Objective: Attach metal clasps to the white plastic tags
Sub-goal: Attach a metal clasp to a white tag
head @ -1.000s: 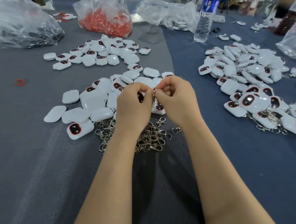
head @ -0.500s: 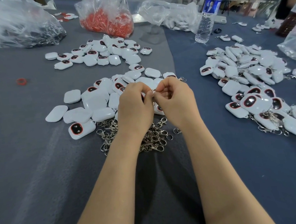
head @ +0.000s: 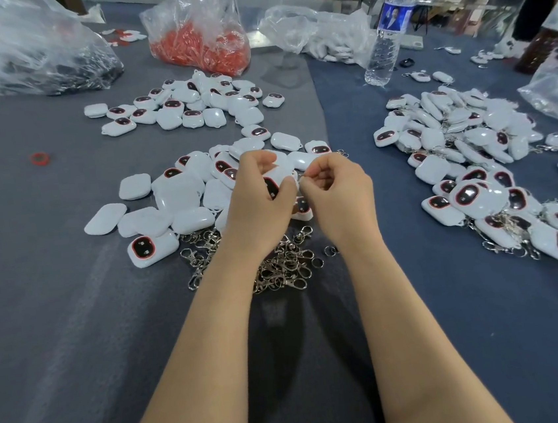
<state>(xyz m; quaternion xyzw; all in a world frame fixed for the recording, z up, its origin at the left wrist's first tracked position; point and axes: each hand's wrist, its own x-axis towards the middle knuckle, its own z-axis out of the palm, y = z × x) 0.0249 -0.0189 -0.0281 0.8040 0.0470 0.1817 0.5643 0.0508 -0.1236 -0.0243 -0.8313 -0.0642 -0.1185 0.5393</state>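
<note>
The left hand (head: pixel 256 203) grips a white tag (head: pixel 272 186); the right hand (head: pixel 337 191) pinches a metal clasp (head: pixel 302 174) against the tag's edge.

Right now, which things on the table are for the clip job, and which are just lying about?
For the job: left hand, holding a white tag; right hand, pinching a metal clasp; clasp pile; loose tags.
Just lying about: water bottle; bag of orange bits; red ring.

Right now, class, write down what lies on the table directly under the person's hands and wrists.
A heap of metal clasps shows under the left hand, with white tags beyond. That hand's wrist covers the heap's middle, so that part is hidden.
</note>
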